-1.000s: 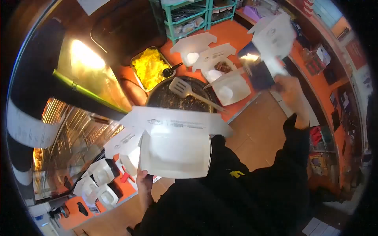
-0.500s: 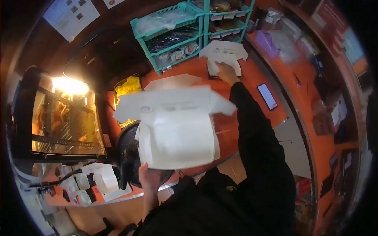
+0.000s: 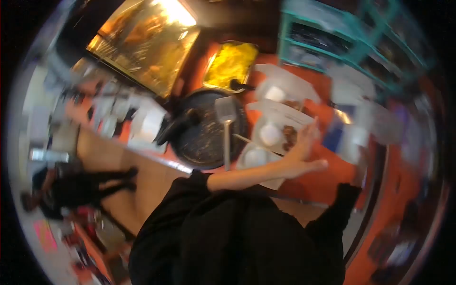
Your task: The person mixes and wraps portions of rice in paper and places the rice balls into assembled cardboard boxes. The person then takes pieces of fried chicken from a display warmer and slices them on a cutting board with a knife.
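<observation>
My left hand [image 3: 303, 154] is open with fingers spread and nothing in it, reaching over the red counter beside open white cartons [image 3: 273, 116]. Inside these sit round white tubs [image 3: 270, 134] and dark brown food pieces [image 3: 289, 137]. Farther right, my right hand [image 3: 362, 164] is smeared by motion, right at a pale, blurred object [image 3: 353, 144]; I cannot tell whether it grips it. A blue flat item [image 3: 333, 135] lies between the two hands. Left of the cartons, a metal spatula [image 3: 225, 114] rests across a round black pan [image 3: 202, 137].
A tray of yellow food [image 3: 230, 64] stands behind the pan, near a lit glass warming cabinet [image 3: 142, 45]. Teal shelving [image 3: 317, 35] is at the back right, with white folded cartons [image 3: 350, 85] before it. Another person [image 3: 78, 190] is off to the left.
The view has turned and shifted. The white carton is no longer in my left hand, which is now open. My right hand has left the carton stack. The filled cartons and spatula now show.
</observation>
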`<state>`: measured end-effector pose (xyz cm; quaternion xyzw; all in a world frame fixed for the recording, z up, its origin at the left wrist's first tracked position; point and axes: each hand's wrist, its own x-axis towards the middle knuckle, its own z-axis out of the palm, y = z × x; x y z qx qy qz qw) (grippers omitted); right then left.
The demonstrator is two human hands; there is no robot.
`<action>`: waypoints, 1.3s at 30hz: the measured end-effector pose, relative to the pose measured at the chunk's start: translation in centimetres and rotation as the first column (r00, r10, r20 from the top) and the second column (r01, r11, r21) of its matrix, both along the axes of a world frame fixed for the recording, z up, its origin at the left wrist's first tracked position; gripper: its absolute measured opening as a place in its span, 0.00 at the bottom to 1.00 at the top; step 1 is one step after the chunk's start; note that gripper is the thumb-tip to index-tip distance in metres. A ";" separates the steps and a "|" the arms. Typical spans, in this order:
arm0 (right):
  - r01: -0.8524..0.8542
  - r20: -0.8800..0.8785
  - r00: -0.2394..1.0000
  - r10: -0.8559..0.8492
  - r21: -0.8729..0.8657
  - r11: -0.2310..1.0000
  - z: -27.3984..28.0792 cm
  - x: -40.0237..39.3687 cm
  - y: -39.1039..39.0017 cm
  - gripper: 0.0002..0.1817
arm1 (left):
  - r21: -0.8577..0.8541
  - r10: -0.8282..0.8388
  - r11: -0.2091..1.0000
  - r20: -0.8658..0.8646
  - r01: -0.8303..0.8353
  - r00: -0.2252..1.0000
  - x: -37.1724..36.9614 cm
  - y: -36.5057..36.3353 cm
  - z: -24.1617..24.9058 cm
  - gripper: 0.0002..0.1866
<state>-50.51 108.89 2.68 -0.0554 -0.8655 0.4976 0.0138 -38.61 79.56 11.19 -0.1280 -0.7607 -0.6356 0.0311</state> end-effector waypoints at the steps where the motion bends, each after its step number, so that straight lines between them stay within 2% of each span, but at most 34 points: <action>1: -0.017 -0.041 0.999 0.021 0.113 0.993 -0.8 -2.2 2.2 0.25 | -0.045 0.025 0.999 -0.068 -0.028 0.997 0.7 -0.7 0.5 0.54; 2: -0.037 -0.059 0.997 0.052 0.228 0.973 -1.6 -4.8 4.0 0.25 | -0.143 0.080 0.985 -0.136 -0.100 0.987 1.6 -2.0 0.7 0.52; 3: -0.069 -0.072 0.992 0.100 0.347 0.935 -2.7 -7.4 5.3 0.25 | -0.029 0.166 0.985 -0.122 -0.171 0.979 2.2 -3.9 0.7 0.50; 5: -0.139 -0.171 0.943 0.284 0.572 0.808 -6.0 -12.2 7.1 0.25 | 0.003 0.399 0.915 -0.141 -0.403 0.906 4.4 -8.2 -0.4 0.44; 6: -0.132 -0.236 0.892 0.385 0.679 0.722 -7.8 -14.7 7.9 0.25 | -0.076 0.540 0.825 -0.186 -0.560 0.821 5.6 -11.2 -1.2 0.40; 7: -0.041 -0.315 0.768 0.557 0.845 0.533 -8.6 -16.0 7.4 0.25 | -0.094 0.667 0.654 -0.395 -0.750 0.631 6.6 -14.9 -2.6 0.34; 8: -0.048 -0.315 0.757 0.572 0.847 0.529 -7.3 -16.0 5.7 0.25 | 0.052 0.846 0.514 -0.196 -0.856 0.496 8.1 -18.0 -2.2 0.28; 9: -0.090 -0.215 0.931 0.294 0.645 0.759 -5.0 -15.2 3.5 0.25 | 0.004 0.922 0.368 -0.136 -0.930 0.364 10.4 -21.9 -2.2 0.28; 10: -0.027 -0.002 1.000 0.030 0.391 0.920 -2.9 -14.6 1.4 0.26 | 0.227 0.969 0.245 -0.023 -0.943 0.246 12.1 -26.4 -4.2 0.27; 11: 0.229 -0.252 0.966 -0.047 0.761 0.607 -2.4 -14.5 0.5 0.23 | -0.112 0.977 -0.025 -0.215 -0.993 0.000 15.0 -32.3 -7.7 0.26; 12: 0.227 -0.255 0.966 -0.041 0.762 0.607 -0.5 -13.3 -1.6 0.23 | -0.308 0.931 -0.157 -0.362 -0.938 -0.037 17.8 -37.1 -8.2 0.25; 13: -0.001 -0.131 0.989 0.062 0.422 0.906 2.3 -10.4 -5.0 0.22 | -0.386 0.922 -0.237 -0.380 -0.892 -0.080 19.9 -40.9 -9.0 0.25; 14: -0.210 -0.067 0.976 0.208 -0.032 0.977 5.3 -6.9 -8.9 0.21 | -0.409 0.903 -0.302 -0.413 -0.861 -0.121 22.0 -45.7 -11.4 0.25; 15: -0.355 -0.068 0.935 0.349 -0.134 0.925 8.6 -2.2 -14.8 0.20 | -0.523 0.922 -0.332 -0.356 -0.785 -0.153 22.9 -49.3 -12.1 0.25; 16: -0.488 -0.086 0.872 0.482 -0.230 0.842 11.3 2.4 -21.4 0.20 | -0.578 0.937 -0.295 -0.332 -0.761 -0.111 23.5 -52.6 -12.8 0.24; 18: -0.682 0.016 0.656 0.755 -0.418 0.601 11.7 8.2 -30.8 0.17 | -0.745 0.911 -0.272 -0.403 -0.609 0.084 24.1 -58.5 -16.0 0.20; 19: -0.788 0.060 0.543 0.837 -0.306 0.534 11.5 11.1 -35.6 0.16 | -0.738 0.910 -0.269 -0.405 -0.619 0.088 24.3 -60.4 -17.0 0.20; 20: -0.838 0.149 0.394 0.907 -0.349 0.421 11.6 13.6 -40.9 0.16 | -0.849 0.957 -0.122 -0.237 -0.513 0.165 24.1 -61.9 -17.6 0.17; 21: -0.924 0.203 0.287 0.936 -0.198 0.326 11.6 15.6 -45.5 0.16 | -0.919 0.973 0.033 -0.061 -0.393 0.223 23.7 -63.1 -17.6 0.15; 23: -0.985 0.094 0.103 0.990 -0.126 0.115 9.8 19.3 -53.8 0.15 | -0.801 0.919 -0.030 -0.258 -0.598 0.299 24.2 -63.2 -16.4 0.11; 24: -0.963 0.024 0.045 0.999 -0.266 0.050 7.6 20.6 -57.6 0.16 | -0.752 0.929 0.001 -0.243 -0.660 0.278 24.5 -63.1 -15.2 0.10; 25: -0.987 -0.019 0.005 1.000 -0.161 0.002 6.9 21.8 -61.5 0.16 | -0.700 0.942 0.034 -0.216 -0.713 0.258 25.3 -62.7 -13.8 0.09; 26: -0.982 0.042 0.067 0.997 -0.173 0.073 5.4 23.1 -65.2 0.17 | -0.625 0.950 0.064 -0.201 -0.778 0.240 26.3 -61.9 -11.9 0.08; 27: -0.980 -0.018 0.122 0.992 -0.158 0.117 5.2 24.4 -68.3 0.20 | -0.545 0.959 0.088 -0.178 -0.834 0.218 27.5 -60.7 -10.0 0.07; 28: -0.969 0.078 0.150 0.986 -0.185 0.162 5.0 25.5 -71.7 0.24 | -0.516 0.964 0.079 -0.179 -0.853 0.198 28.8 -59.3 -8.2 0.07; 29: -0.889 0.057 0.171 0.984 -0.422 0.179 3.1 26.9 -73.9 0.27 | -0.485 0.967 0.068 -0.182 -0.872 0.176 29.9 -58.1 -6.8 0.08; 31: -0.853 0.025 0.238 0.971 -0.472 0.221 3.0 30.2 -77.4 0.25 | -0.343 0.961 0.127 -0.191 -0.931 0.201 31.8 -56.3 -6.2 0.10; 32: -0.807 -0.013 0.309 0.951 -0.533 0.255 3.2 31.2 -78.7 0.23 | -0.238 0.975 0.177 -0.093 -0.955 0.204 32.3 -54.9 -5.1 0.13; 33: -0.775 0.179 0.111 0.978 -0.600 0.198 5.9 31.6 -79.0 0.24 | -0.275 0.965 0.245 -0.028 -0.930 0.262 33.3 -54.1 -5.2 0.19; 34: -0.713 0.105 0.285 0.953 -0.641 0.284 2.4 33.3 -79.3 0.23 | -0.110 0.957 0.269 -0.078 -0.957 0.278 33.5 -53.1 -6.8 0.25; 35: -0.897 0.029 0.219 0.975 -0.387 0.213 2.6 34.0 -79.0 0.18 | -0.013 0.953 0.292 0.082 -0.956 0.290 33.6 -51.9 -5.7 0.29; 36: -0.984 -0.042 0.159 0.986 -0.089 0.154 2.7 34.6 -78.7 0.13 | 0.015 0.952 0.294 0.085 -0.956 0.294 33.5 -51.7 -6.3 0.29; 37: -0.990 -0.059 0.119 0.991 0.064 0.123 3.0 35.2 -78.5 0.13 | 0.105 0.955 0.294 0.002 -0.950 0.295 33.4 -51.7 -6.8 0.29; 39: -0.983 -0.038 0.056 0.998 0.174 0.062 3.7 35.5 -78.9 0.13 | 0.216 0.954 0.300 -0.071 -0.929 0.292 33.4 -51.9 -8.1 0.30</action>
